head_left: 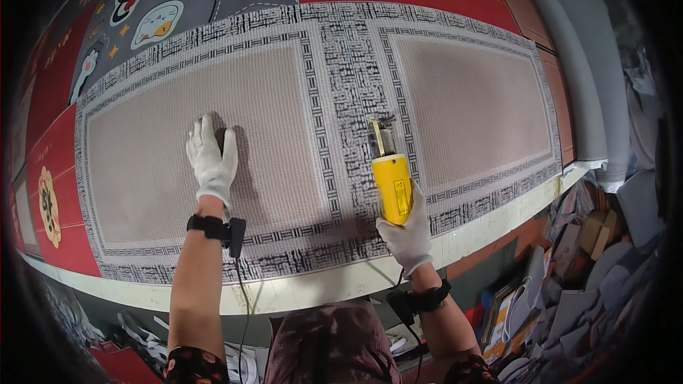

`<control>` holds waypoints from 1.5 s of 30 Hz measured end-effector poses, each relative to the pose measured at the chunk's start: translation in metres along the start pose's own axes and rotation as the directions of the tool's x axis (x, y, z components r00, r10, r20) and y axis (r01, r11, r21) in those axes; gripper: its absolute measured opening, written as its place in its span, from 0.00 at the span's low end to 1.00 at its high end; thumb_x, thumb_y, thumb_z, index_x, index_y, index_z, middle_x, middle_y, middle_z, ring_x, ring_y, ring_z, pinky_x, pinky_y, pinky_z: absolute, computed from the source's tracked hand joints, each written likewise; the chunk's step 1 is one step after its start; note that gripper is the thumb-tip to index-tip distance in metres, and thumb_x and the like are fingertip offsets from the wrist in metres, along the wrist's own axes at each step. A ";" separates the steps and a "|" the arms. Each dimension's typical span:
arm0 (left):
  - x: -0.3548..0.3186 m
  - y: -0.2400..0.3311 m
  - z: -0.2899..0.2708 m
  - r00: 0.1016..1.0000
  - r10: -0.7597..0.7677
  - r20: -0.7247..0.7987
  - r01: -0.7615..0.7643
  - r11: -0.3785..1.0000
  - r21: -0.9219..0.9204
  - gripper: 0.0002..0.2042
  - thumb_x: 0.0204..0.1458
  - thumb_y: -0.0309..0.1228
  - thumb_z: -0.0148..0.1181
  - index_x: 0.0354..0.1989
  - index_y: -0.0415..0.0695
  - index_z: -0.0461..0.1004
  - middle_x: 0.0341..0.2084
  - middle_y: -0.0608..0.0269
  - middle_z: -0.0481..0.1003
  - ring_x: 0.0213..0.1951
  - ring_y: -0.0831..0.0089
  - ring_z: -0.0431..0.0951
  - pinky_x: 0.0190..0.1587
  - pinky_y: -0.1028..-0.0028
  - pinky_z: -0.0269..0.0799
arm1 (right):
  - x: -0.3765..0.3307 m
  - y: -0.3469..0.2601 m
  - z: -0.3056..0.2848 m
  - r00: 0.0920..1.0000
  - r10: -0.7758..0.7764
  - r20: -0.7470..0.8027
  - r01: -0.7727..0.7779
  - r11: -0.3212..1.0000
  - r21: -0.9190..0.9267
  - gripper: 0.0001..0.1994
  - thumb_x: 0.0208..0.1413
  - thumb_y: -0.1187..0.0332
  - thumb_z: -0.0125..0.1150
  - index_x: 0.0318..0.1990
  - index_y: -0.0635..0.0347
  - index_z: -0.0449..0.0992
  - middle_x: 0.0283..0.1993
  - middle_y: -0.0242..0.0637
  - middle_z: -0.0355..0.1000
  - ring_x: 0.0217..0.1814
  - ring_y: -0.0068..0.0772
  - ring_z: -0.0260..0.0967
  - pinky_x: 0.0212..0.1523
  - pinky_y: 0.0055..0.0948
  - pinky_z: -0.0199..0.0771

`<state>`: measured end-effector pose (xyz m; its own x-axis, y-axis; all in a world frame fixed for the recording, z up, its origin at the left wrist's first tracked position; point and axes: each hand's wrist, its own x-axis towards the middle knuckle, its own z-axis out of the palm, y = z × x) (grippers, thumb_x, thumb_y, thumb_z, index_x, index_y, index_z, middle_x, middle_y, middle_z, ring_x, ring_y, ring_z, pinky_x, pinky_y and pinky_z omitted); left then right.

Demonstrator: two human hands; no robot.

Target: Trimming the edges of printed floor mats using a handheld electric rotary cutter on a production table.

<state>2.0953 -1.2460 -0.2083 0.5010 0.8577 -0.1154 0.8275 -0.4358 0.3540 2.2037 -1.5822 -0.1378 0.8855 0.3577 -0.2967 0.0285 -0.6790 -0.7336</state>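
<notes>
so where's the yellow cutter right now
In the head view the yellow cutter sits right of centre, gripped by the gloved right hand, on the black-and-white patterned strip between the mat's two beige panels, near the table's front edge.

We are looking at a long pale-edged surface (313, 290) that is carrying a grey patterned mat (299, 99), overlapping red mats (57, 163) and a cartoon-printed mat (163, 7).

- My gloved left hand (210, 160) presses flat on the grey patterned mat (299, 135), left of its central black-and-white band.
- My right hand (407, 231) has its grip closed around a yellow cutter (391, 183), nose on that band.
- The mat's near edge lies along the desk (341, 286) rim.
</notes>
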 end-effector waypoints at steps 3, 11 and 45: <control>0.011 0.009 0.009 0.996 0.006 -0.086 0.000 0.997 0.078 0.32 0.61 0.48 0.46 0.69 0.40 0.56 0.68 0.44 0.56 0.71 0.48 0.50 0.73 0.54 0.41 | 0.019 -0.017 0.002 0.999 0.050 0.015 -0.050 0.999 -0.017 0.44 0.43 0.73 0.65 0.69 0.70 0.51 0.63 0.52 0.63 0.63 0.45 0.65 0.63 0.34 0.66; 0.007 0.013 0.021 0.972 0.105 -0.211 -0.053 0.970 0.237 0.30 0.61 0.47 0.46 0.67 0.40 0.60 0.65 0.42 0.61 0.68 0.45 0.56 0.72 0.51 0.44 | 0.065 -0.027 0.018 0.999 0.039 -0.022 -0.039 0.999 0.017 0.42 0.43 0.75 0.66 0.68 0.68 0.52 0.59 0.46 0.62 0.61 0.40 0.64 0.63 0.32 0.65; 0.005 0.021 0.012 0.980 0.086 -0.180 -0.047 0.976 0.212 0.31 0.55 0.42 0.53 0.65 0.38 0.61 0.61 0.41 0.64 0.66 0.44 0.57 0.70 0.48 0.46 | 0.270 -0.133 0.058 0.994 -0.111 -0.015 0.103 0.845 0.524 0.38 0.45 0.83 0.62 0.65 0.67 0.53 0.44 0.37 0.64 0.38 0.23 0.67 0.38 0.22 0.77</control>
<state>2.1181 -1.2542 -0.2130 0.5167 0.8520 0.0842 0.8380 -0.5234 0.1539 2.4122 -1.3584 -0.1561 0.8838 0.4212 -0.2038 -0.1280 -0.2012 -0.9712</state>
